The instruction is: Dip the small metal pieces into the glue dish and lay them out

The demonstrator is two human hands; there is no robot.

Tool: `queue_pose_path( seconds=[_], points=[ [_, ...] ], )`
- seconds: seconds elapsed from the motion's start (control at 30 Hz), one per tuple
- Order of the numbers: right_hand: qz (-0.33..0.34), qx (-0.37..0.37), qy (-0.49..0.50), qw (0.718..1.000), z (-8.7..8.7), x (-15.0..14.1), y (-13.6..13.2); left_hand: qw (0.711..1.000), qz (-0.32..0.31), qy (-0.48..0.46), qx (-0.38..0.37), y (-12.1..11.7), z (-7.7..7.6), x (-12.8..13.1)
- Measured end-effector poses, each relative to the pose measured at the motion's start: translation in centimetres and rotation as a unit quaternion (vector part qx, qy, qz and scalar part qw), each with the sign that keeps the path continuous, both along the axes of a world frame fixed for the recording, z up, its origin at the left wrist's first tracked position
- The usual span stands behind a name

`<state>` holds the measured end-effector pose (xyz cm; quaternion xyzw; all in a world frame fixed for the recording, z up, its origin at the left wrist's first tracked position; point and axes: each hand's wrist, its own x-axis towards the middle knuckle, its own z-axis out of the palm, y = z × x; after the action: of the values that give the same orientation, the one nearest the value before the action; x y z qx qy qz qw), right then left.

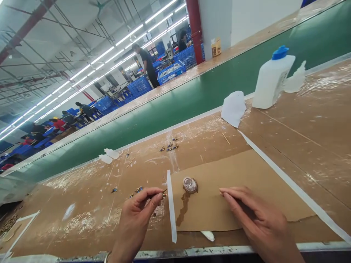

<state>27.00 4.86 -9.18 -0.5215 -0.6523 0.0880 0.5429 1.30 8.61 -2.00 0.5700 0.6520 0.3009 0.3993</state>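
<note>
So your left hand (139, 215) has a small blue-and-gold piece (164, 195) pinched between thumb and fingertip, just beside the white tape strip (171, 208). Your right hand (259, 219) is pinched nearly closed over the cardboard (233, 182); can't tell what's in it. Round cup (190, 185) sits between your hands.

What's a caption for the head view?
Left hand pinches small part beside white tape; right hand, fingertips together, over cardboard.

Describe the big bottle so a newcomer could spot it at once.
Find the long green strip crossing the view. On its near side, right of the white paper, stands a large whitish bottle. Its blue cap sets it apart from the smaller bottle beside it, with its pale pointed nozzle.
</note>
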Motion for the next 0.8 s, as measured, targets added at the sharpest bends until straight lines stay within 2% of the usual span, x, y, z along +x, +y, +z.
queue_pose_path(
  seconds=[0.13, 0.23, 0.37, 0.47, 0.63, 0.7, 0.8],
  points=[
    [0.01, 0.014, 0.029, 0.999, -0.1, -0.1, 0.0, 0.999, -0.039, 0.03, 0.009, 0.9, 0.6, 1.5],
    [0.009, 0.011, 0.042, 0.999, 0.1, -0.1, 0.0, 0.993, -0.071, 0.094, 0.021, 1.4, 1.4, 2.7],
    [0.007, 0.007, 0.062, 0.998, 0.1, -0.1, 0.0, 0.97, -0.117, 0.197, 0.085, 2.1, 2.3, 4.6],
    [0.006, 0.003, 0.077, 0.997, 0.0, -0.2, 0.0, 0.954, -0.15, 0.231, 0.121, 2.9, 2.4, 5.7],
    [0.006, 0.008, 0.089, 0.996, 0.1, -0.2, 0.0, 0.947, -0.164, 0.24, 0.135, 3.8, 1.7, 6.5],
    [0.004, 0.01, 0.092, 0.996, 0.2, -0.2, 0.0, 0.958, -0.153, 0.218, 0.108, 4.0, 1.6, 6.5],
    [0.005, 0.007, 0.096, 0.995, 0.4, -0.1, 0.1, 0.986, -0.104, 0.124, 0.027, 4.1, 1.7, 6.2]
  ],
)
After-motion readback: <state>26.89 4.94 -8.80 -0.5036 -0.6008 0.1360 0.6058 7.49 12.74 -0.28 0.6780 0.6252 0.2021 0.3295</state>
